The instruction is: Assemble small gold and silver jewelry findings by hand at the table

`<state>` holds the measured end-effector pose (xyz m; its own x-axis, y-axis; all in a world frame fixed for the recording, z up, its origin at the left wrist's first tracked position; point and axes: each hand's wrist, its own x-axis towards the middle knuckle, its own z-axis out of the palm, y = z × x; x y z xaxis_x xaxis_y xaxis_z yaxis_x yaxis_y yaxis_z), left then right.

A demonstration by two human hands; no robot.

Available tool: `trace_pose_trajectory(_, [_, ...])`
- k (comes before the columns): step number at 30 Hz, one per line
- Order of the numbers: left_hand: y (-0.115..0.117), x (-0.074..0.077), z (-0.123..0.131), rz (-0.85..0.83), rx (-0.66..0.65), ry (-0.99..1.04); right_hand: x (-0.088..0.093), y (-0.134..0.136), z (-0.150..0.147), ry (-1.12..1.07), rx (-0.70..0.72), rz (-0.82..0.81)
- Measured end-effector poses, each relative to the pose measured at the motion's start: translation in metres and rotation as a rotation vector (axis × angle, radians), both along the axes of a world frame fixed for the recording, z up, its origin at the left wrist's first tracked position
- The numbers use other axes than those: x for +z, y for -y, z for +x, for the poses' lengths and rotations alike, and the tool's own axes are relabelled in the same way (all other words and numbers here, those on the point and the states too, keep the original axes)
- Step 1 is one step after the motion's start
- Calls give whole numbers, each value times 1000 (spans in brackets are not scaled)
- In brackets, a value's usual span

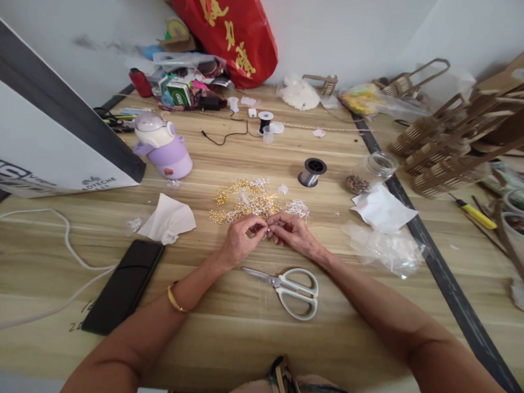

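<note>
My left hand (243, 239) and my right hand (293, 233) meet fingertip to fingertip over the wooden table, both pinched closed. Between them is something tiny and silvery, too small to name. Just beyond the fingers lies a loose pile of gold and silver jewellery findings (249, 200), with a cluster of silver pieces (298, 209) at its right. Scissors with pale handles (298, 293) rest on the table on my side of the hands, blades pointing left. Past the pile, a spool of fine wire (312, 171) stands to the right.
A black phone (124, 286) and crumpled white paper (167, 220) lie left, near a purple bottle (164, 146). To the right are a tipped jar of beads (374, 171), a paper sheet (384, 207), clear plastic bags (388, 246) and small woven baskets (442, 136). A red bag (233, 35) stands behind.
</note>
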<state>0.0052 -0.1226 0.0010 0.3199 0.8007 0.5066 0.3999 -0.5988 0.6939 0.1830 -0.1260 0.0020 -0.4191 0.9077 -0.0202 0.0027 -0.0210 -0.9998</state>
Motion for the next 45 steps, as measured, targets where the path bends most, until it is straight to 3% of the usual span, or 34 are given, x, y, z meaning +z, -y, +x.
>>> trace_pose_trajectory(7, [0,1,-1,-54,-21,29,-4,-1,3,-1,41,47])
trace_pose_trajectory(16, [-5,5,-4,-311,-58,125,-6,0,6,129,45,218])
trace_pose_trajectory(23, [-5,5,-3,-350,-76,137,-4,0,7,184,58,263])
trace_pose_trajectory(35, [-5,3,-1,-440,-92,197,-4,4,5,265,-17,369])
trace_pose_trajectory(45, [-6,1,-2,-457,-49,158,-7,3,7,448,-155,576])
